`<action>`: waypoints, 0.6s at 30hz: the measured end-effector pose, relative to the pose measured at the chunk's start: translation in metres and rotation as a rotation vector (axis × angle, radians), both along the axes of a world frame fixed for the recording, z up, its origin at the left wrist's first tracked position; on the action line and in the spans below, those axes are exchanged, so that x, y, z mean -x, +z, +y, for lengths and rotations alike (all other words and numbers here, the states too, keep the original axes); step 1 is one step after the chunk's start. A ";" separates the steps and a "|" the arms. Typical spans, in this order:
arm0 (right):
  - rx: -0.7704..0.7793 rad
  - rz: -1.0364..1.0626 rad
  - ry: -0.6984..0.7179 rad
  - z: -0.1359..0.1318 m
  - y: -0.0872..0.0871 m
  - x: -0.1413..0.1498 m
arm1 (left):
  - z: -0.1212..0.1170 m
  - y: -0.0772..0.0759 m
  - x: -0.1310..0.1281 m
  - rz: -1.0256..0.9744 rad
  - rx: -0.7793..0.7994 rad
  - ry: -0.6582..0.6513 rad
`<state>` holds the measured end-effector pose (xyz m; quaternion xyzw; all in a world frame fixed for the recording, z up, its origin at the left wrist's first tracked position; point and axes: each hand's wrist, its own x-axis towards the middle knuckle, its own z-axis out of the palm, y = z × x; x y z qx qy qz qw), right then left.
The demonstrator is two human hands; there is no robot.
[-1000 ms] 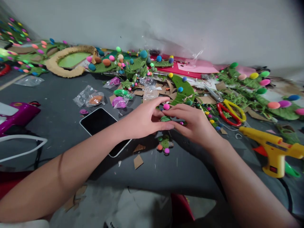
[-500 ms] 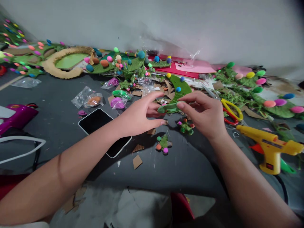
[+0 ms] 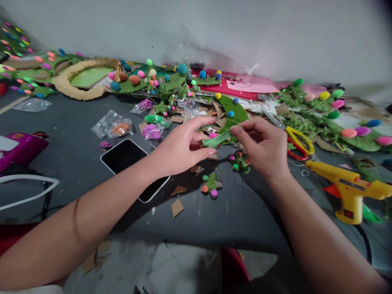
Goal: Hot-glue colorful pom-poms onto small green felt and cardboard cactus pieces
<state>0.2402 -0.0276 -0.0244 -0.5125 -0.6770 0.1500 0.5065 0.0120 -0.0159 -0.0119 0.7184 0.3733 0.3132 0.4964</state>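
Note:
A curved green felt piece [image 3: 219,139] with small coloured balls stuck on it is lifted a little off the dark table [image 3: 76,163]. My left hand [image 3: 183,145] pinches its near end between thumb and fingers. My right hand [image 3: 263,147] grips it a little further along with curled fingers. Just below my hands lie two small green twine clusters with pompoms [image 3: 211,185], the second cluster [image 3: 239,162] nearer my right hand.
A phone [image 3: 131,163] lies face up left of my hands. A yellow glue gun [image 3: 349,192] and red-and-yellow scissors [image 3: 298,143] lie at the right. Bags of pompoms [image 3: 121,127], cardboard scraps [image 3: 177,207] and decorated green pieces [image 3: 147,79] crowd the back. A purple glue gun [image 3: 20,149] sits far left.
A second ago both hands pressed down on the table; they have since lifted the green felt piece and hold it between them, uncovering a pompom cluster underneath.

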 end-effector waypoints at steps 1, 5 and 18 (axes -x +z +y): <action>-0.018 0.024 -0.013 0.001 0.000 -0.002 | 0.000 0.000 0.000 -0.006 0.005 0.000; 0.028 0.012 0.147 -0.003 0.000 0.006 | -0.003 -0.003 -0.003 -0.061 0.092 -0.055; 0.063 0.011 0.063 0.001 -0.003 0.005 | -0.001 -0.002 -0.001 0.099 -0.104 0.021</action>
